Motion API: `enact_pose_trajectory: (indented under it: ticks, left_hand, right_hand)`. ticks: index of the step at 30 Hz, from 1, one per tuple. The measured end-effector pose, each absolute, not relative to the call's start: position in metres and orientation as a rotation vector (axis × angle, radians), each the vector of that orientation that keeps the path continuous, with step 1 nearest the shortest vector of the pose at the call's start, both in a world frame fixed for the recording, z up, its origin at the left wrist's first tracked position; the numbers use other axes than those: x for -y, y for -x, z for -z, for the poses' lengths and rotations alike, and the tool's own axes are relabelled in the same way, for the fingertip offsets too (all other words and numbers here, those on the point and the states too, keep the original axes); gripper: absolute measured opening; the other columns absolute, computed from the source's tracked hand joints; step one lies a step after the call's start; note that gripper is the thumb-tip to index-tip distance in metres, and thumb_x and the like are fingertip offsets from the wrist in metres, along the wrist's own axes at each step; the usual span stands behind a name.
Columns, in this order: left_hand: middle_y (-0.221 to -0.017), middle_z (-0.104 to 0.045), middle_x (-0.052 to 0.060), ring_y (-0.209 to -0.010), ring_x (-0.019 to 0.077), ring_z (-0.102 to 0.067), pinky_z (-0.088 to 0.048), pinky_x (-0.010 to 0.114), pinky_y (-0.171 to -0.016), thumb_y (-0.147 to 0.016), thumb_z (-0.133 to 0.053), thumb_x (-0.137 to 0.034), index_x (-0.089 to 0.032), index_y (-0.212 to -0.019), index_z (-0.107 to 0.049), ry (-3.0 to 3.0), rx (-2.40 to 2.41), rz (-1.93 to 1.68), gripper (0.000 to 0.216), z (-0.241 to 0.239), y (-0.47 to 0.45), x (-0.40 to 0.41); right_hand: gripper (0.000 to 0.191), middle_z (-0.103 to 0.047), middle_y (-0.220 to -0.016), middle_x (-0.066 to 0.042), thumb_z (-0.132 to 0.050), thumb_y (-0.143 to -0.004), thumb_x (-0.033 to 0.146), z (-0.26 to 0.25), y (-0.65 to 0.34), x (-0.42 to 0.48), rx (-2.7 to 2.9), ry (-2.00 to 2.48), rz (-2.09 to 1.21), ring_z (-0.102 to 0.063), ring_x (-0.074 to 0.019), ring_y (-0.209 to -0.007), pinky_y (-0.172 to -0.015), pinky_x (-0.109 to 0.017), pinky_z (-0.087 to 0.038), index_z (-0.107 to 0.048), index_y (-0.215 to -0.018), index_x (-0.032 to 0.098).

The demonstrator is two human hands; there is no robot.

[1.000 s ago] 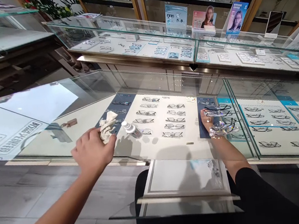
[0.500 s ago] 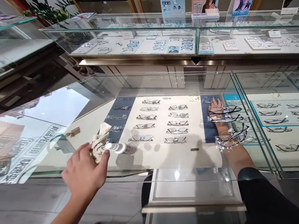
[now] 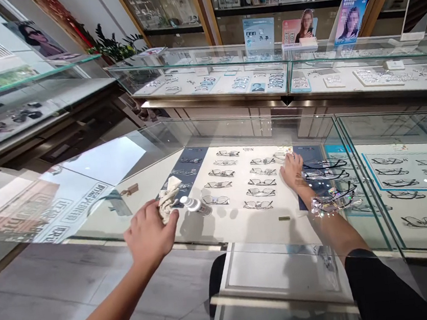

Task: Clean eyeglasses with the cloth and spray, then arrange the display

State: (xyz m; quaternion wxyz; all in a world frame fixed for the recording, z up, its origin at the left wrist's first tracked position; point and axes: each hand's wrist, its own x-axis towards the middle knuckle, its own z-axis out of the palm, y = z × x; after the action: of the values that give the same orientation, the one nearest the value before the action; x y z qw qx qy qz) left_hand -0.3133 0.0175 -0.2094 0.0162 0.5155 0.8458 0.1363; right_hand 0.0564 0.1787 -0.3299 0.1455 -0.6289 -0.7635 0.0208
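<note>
My left hand [image 3: 148,234] rests on top of the glass display case [image 3: 233,127], its fingers closed on a crumpled beige cloth [image 3: 169,198]. A small clear spray bottle [image 3: 195,204] lies on the glass right beside the cloth. My right hand [image 3: 292,170] reaches inside the case, fingers spread flat on the white tray [image 3: 244,223] among rows of eyeglass frames [image 3: 258,181]. A clear pair of glasses [image 3: 332,200] lies on the glass over my right forearm, and two dark pairs [image 3: 324,168] sit just beyond it.
More glass showcases with eyeglasses [image 3: 265,72] stand behind, with posters [image 3: 347,19] and a mirror [image 3: 415,16] on top. A side counter [image 3: 18,110] runs along the left. An open pull-out drawer [image 3: 280,275] lies below my right arm. The floor is grey tile.
My right hand has slid left inside the case, from the dark blue strip onto the white tray. My left hand with the cloth has shifted slightly right, and the view has tilted up.
</note>
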Motion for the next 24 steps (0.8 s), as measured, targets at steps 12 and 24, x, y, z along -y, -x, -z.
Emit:
enact_pose_trajectory:
  ticks: [12,24]
  left_hand:
    - [-0.157,-0.055,0.020,-0.146,0.0400,-0.048,-0.040,0.061,-0.118,-0.094,-0.042,-0.043,-0.013,-0.140,-0.057,-1.688,-2.595,-0.535,0.057,0.228,0.304,-0.039]
    - [-0.155,-0.054,0.028,-0.143,0.0424,-0.048,-0.037,0.061,-0.117,-0.095,-0.042,-0.040,-0.007,-0.142,-0.056,-1.729,-2.535,-0.626,0.060,0.225,0.294,-0.052]
  right_hand:
    - [0.066,-0.054,-0.156,-0.024,-0.062,-0.095,0.041,0.344,0.021,-0.087,2.399,1.547,-0.377,-0.039,-0.0392,-0.149,-0.127,-0.056,-0.027,-0.051,-0.151,0.007]
    - [0.091,-0.037,-0.167,-0.025,-0.058,-0.091,0.074,0.255,-0.013,0.026,2.623,1.415,-1.179,-0.028,-0.0419,-0.158,-0.128,-0.056,-0.028,-0.046,-0.156,0.011]
